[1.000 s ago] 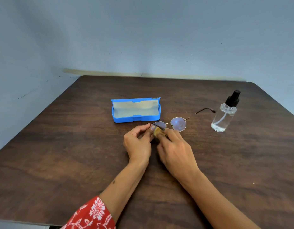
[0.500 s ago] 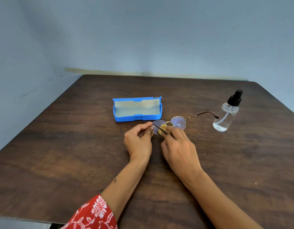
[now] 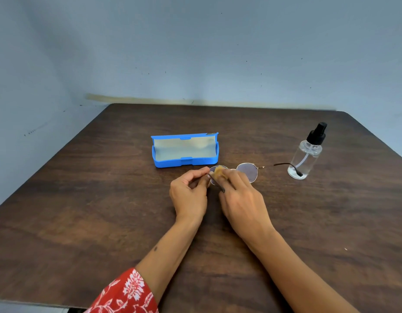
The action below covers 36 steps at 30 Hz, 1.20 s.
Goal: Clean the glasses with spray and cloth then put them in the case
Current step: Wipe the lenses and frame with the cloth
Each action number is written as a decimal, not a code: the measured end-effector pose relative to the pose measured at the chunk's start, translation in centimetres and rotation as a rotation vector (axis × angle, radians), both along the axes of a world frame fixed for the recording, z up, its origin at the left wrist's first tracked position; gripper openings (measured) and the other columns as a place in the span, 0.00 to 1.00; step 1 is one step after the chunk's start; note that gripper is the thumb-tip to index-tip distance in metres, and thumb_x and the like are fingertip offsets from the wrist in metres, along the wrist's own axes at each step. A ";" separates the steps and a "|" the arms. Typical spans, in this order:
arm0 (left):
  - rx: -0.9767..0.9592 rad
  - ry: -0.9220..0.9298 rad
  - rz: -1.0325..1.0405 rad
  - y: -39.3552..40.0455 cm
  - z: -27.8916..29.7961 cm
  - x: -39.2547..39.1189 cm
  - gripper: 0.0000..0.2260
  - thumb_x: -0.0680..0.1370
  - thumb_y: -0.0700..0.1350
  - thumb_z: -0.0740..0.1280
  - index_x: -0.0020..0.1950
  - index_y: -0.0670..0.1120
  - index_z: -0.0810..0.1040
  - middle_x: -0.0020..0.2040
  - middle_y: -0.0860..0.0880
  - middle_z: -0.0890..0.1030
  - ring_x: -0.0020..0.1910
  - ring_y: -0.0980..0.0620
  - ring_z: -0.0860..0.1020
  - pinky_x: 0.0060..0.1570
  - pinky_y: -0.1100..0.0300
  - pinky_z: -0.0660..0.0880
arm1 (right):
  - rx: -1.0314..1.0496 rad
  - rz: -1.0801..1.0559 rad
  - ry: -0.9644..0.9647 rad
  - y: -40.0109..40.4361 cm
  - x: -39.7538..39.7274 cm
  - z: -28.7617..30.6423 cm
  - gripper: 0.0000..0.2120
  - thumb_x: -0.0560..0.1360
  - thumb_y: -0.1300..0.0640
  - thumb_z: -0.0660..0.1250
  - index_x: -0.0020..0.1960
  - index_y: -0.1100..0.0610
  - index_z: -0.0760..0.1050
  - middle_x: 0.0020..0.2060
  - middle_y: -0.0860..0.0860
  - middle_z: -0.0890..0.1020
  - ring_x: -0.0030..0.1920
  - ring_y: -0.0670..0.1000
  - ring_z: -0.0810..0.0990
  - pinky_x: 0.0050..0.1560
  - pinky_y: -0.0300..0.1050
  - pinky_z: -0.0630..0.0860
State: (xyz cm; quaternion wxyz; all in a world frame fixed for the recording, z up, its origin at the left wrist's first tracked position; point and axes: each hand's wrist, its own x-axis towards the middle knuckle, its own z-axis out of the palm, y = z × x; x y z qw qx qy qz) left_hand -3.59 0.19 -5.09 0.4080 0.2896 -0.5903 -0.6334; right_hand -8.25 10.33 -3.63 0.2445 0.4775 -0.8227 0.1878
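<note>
Both hands grasping | left fingers (image 3: 201,175) pinch glasses (image 3: 247,171) | right fingers (image 3: 231,177) press cloth (image 3: 218,171)

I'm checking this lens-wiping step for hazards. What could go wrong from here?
1. The glasses' open temple tip lies close to the spray bottle; a jerk might tip it.
2. The right hand pressing the cloth while the left hand pinches the thin frame could bend it.

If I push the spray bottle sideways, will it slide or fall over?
The spray bottle is tall, narrow and nearly empty, so it is probably light and would tip easily. Its round body would then likely roll on the smooth table.
</note>
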 end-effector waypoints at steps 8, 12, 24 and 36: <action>-0.028 -0.010 0.002 0.0 0.1 0.0 0.13 0.71 0.32 0.71 0.43 0.51 0.82 0.41 0.52 0.84 0.41 0.62 0.82 0.43 0.69 0.77 | 0.010 0.036 0.018 0.0 -0.1 -0.2 0.17 0.62 0.68 0.75 0.51 0.64 0.81 0.45 0.57 0.83 0.43 0.55 0.83 0.35 0.42 0.80; -0.038 -0.024 -0.002 0.0 0.1 0.0 0.12 0.71 0.33 0.71 0.43 0.52 0.83 0.41 0.55 0.84 0.42 0.60 0.83 0.44 0.66 0.78 | 0.007 -0.047 -0.028 -0.1 -0.5 0.1 0.20 0.63 0.68 0.75 0.54 0.65 0.80 0.49 0.58 0.82 0.47 0.56 0.83 0.33 0.41 0.79; -0.007 -0.056 0.008 -0.1 -0.1 -0.2 0.08 0.73 0.33 0.69 0.49 0.42 0.83 0.44 0.46 0.85 0.45 0.51 0.84 0.53 0.49 0.79 | -0.008 -0.015 0.018 -0.3 0.0 0.0 0.19 0.65 0.69 0.68 0.56 0.67 0.79 0.50 0.59 0.82 0.50 0.57 0.82 0.38 0.42 0.81; -0.258 -0.111 0.071 0.8 1.0 0.3 0.08 0.74 0.36 0.69 0.51 0.42 0.83 0.46 0.49 0.84 0.42 0.64 0.81 0.48 0.70 0.77 | -0.027 -0.011 0.045 -0.5 0.2 -0.2 0.18 0.65 0.67 0.74 0.54 0.65 0.80 0.48 0.57 0.83 0.48 0.55 0.83 0.40 0.41 0.80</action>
